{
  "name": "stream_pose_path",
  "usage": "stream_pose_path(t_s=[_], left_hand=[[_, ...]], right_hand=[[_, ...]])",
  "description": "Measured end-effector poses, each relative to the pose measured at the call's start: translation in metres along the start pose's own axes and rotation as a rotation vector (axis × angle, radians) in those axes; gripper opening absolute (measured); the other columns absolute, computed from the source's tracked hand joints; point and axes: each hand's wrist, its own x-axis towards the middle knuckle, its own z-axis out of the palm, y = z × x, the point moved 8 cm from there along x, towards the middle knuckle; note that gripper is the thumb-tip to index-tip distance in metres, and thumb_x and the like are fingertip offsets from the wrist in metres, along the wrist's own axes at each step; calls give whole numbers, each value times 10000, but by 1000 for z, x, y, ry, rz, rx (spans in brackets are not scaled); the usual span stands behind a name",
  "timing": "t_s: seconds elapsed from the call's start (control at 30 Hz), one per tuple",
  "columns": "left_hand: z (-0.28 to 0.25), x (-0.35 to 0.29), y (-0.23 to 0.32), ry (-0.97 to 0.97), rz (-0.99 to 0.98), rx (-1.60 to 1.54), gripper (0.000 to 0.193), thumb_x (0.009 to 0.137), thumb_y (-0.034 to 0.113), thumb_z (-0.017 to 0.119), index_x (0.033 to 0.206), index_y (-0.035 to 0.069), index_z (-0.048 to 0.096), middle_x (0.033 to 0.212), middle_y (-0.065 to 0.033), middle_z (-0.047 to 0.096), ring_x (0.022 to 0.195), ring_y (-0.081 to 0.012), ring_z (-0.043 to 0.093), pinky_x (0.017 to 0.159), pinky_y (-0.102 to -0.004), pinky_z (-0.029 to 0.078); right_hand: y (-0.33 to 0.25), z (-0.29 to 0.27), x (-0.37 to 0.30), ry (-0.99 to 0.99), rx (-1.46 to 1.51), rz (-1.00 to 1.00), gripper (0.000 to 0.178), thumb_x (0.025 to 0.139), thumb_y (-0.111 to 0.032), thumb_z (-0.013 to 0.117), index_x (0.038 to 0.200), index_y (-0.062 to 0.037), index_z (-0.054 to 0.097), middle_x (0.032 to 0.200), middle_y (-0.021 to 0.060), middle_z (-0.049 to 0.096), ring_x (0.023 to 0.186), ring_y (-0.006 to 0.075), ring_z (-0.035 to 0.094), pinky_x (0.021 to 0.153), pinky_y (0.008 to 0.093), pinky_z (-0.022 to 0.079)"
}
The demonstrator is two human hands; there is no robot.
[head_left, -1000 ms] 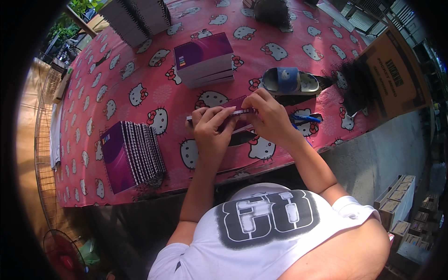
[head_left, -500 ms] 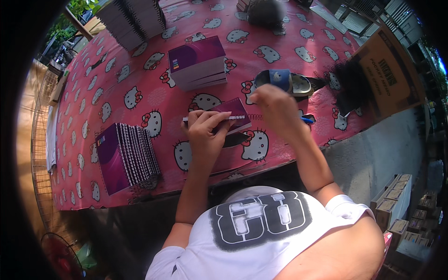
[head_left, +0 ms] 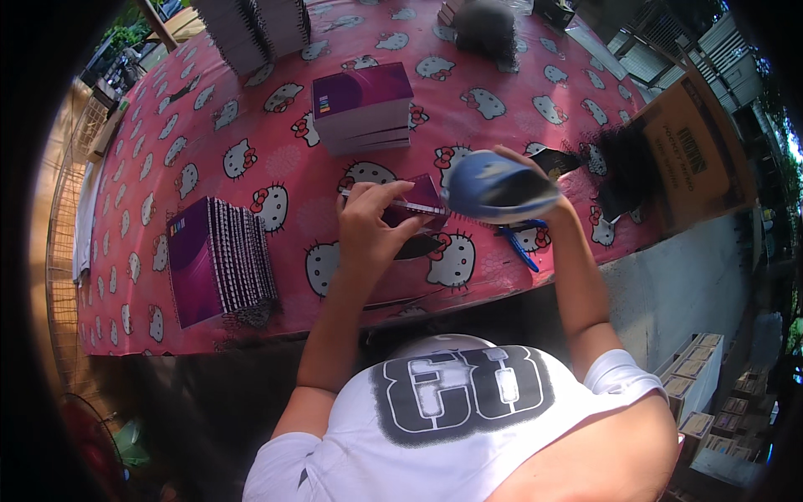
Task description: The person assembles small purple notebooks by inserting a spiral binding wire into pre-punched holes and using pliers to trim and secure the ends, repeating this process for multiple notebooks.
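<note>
My left hand (head_left: 370, 224) grips a small purple-covered notebook (head_left: 427, 191) along its punched edge, with thumb and fingers on either side. In my right hand (head_left: 563, 203) is a blue slide slipper (head_left: 479, 182), blurred by motion and held just right of the notebook. The slipper covers most of the right hand's fingers and the area where the notebook's wire coil stuck out. Beneath the slipper and near the right wrist lies a blue pen (head_left: 522, 250) on the pink table cover.
A stack of purple notebooks (head_left: 364, 113) stands beyond my hands. Another stack, wire-bound (head_left: 191, 266), is at the left, and taller stacks (head_left: 251, 33) are at the far left. An orange-brown carton (head_left: 698, 146) and black wire coils (head_left: 626, 163) sit at the right edge.
My right hand has taken hold of the slipper, which was lying on the table, and lifted it leftward toward the notebook. The left hand still grips the notebook.
</note>
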Motion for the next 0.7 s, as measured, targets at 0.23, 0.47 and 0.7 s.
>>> stream_pose_path(t_s=[0.23,0.47,0.7], left_hand=[[2,1,-2,-14,-10,36,388,592,130,866,944,66,716,910,-75,687,872,-206,624,783,-333,503],[-11,2,-1,104,42,92,380,593,136,869,924,60,700,1019,-86,652,983,-256,611,881,-403,473],[-19,-17,-57,145,-384,-324,388,699,37,805,1059,51,664,1054,-94,653,999,-212,633,860,-327,511]], right_hand=[[-3,29,25,-111,-567,-24,390,672,-11,768,1002,-7,561,916,41,676,824,143,618,808,285,494],[-9,33,38,6,-879,-17,366,659,2,756,982,-33,587,862,82,674,798,158,637,733,328,502],[-2,53,51,-130,-370,18,385,645,-10,746,987,-46,573,803,15,609,762,147,597,680,301,479]])
